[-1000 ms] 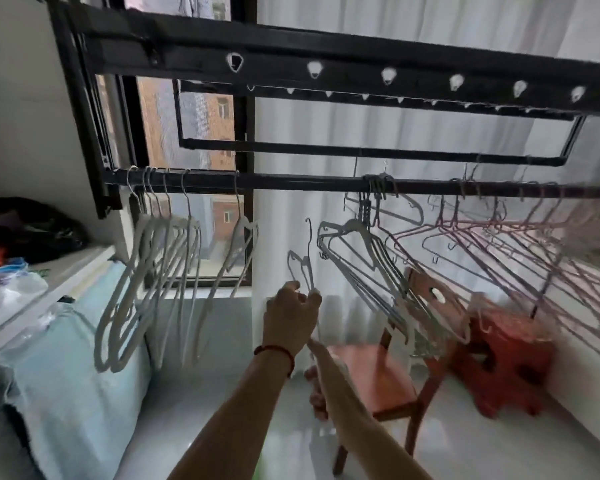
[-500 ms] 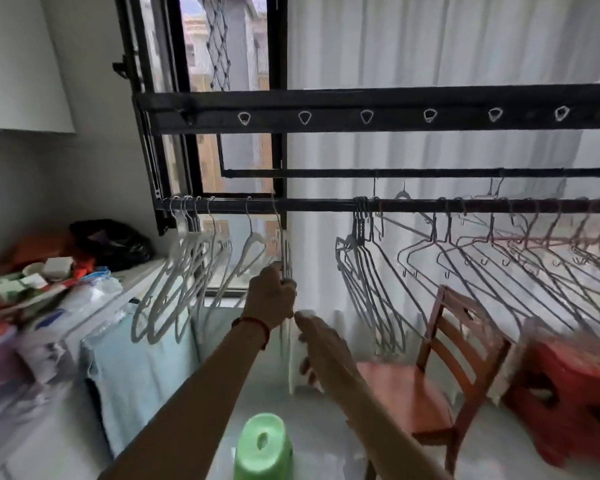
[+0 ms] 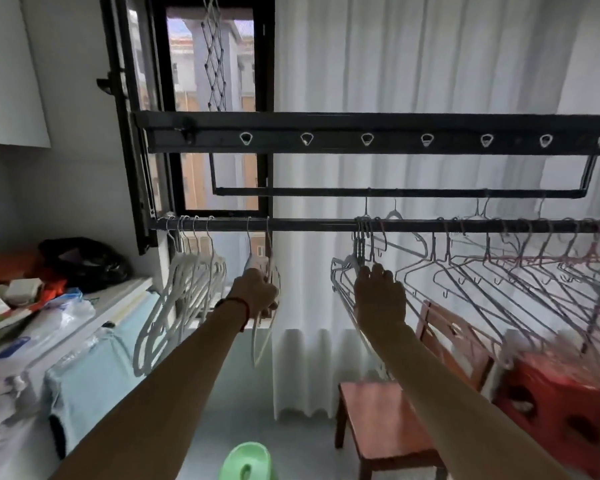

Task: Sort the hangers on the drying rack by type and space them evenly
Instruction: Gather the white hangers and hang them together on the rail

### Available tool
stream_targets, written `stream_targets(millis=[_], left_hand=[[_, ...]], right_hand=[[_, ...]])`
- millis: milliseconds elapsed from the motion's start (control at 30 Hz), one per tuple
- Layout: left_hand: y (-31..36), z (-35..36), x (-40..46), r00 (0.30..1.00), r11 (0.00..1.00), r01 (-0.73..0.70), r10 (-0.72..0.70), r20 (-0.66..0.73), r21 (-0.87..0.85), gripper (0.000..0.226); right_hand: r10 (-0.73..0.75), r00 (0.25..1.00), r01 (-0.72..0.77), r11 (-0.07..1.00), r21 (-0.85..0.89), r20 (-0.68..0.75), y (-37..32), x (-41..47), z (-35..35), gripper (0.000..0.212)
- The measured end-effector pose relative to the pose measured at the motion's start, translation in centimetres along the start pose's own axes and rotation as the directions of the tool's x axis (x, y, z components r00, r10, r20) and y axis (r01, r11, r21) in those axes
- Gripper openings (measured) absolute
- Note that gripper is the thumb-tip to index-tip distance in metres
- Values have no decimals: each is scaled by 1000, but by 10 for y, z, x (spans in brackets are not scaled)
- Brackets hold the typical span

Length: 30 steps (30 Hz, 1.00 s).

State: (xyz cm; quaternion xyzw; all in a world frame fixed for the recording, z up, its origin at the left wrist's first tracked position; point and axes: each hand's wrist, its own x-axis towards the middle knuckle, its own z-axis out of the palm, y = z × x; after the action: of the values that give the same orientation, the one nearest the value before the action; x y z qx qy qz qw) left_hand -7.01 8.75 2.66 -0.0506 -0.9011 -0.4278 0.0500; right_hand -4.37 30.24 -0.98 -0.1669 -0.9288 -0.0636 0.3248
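— Where is the white hanger (image 3: pixel 261 336)?
— Hooked on the rail (image 3: pixel 309 224), left of center, left hand (image 3: pixel 257 293) curled around it.
— And the right hand (image 3: pixel 378 294)?
— Fingers closing on the grey hangers (image 3: pixel 347 271) bunched further right.

There is a single view, from a camera worn on the person's head, and it faces forward and slightly upward toward the drying rack (image 3: pixel 378 133) and the curtained window behind it. The wide-angle lens bends the straight lines near the frame's edges — the rack's rail (image 3: pixel 309 225) bows a little. Both forearms stretch out from the bottom edge, so the left hand (image 3: pixel 257 292) and the right hand (image 3: pixel 380 296) sit close, about mid-frame, at arm's reach from the lens. The floor shows at the bottom (a green stool (image 3: pixel 246 462) lies almost directly beneath the camera). The right edge is blurred.
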Motion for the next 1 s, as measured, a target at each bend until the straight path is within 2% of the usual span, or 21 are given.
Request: stream_targets(millis=[67, 133, 167, 233, 267, 333, 433, 567, 600, 667, 733, 833, 933, 1000], left_hand=[[-4, 1, 3, 999, 991, -45, 46, -10, 128, 20], [-2, 1, -1, 984, 888, -123, 167, -62, 443, 28], [0, 1, -3, 957, 816, -160, 267, -116, 555, 29], [8, 2, -6, 872, 742, -214, 438, -219, 635, 27], [10, 4, -3, 845, 732, -235, 479, -237, 639, 27], [8, 9, 8, 850, 747, -264, 480, -219, 611, 31], [-2, 20, 24, 876, 780, -280, 446, -183, 560, 45], [-9, 32, 33, 876, 815, -282, 434, -211, 506, 52], [-9, 34, 34, 871, 813, -277, 437, -224, 512, 52], [-8, 37, 37, 863, 809, -265, 442, -246, 525, 57], [-7, 39, 38, 868, 822, -269, 433, -244, 502, 65], [-9, 39, 39, 877, 843, -256, 408, -253, 473, 66], [-8, 39, 35, 896, 894, -267, 367, -249, 359, 63], [-9, 38, 32, 916, 923, -257, 327, -234, 286, 66]], right_hand=[[3, 1000, -3, 1000, 5, 16, 1, 4, 3, 24], [-4, 1000, 4, 1000, -6, -2, 2, 7, 10, 25], [-1, 1000, 1, 1000, -8, 16, 2, 9, 12, 27], [17, 997, -13, 998, -55, 72, 1, 11, 4, 30], [44, 992, -38, 997, -61, 115, 2, 11, -2, 32], [39, 986, -35, 999, -26, 161, 4, 10, -8, 38], [-28, 996, 30, 999, -17, 79, 1, 8, -17, 36], [-119, 987, 113, 992, 55, 108, -4, 5, -24, 37], [-155, 985, 152, 987, 48, 70, -2, 6, -23, 34], [-201, 976, 189, 973, 133, 84, 1, 10, -23, 26], [-230, 959, 191, 956, 220, 166, -1, 12, -24, 27], [-247, 964, 205, 928, 310, 103, -13, 11, -28, 31], [-287, 944, 203, 893, 401, 162, -36, 11, -39, 12], [-319, 931, 211, 868, 450, 178, -58, 12, -49, 15]])
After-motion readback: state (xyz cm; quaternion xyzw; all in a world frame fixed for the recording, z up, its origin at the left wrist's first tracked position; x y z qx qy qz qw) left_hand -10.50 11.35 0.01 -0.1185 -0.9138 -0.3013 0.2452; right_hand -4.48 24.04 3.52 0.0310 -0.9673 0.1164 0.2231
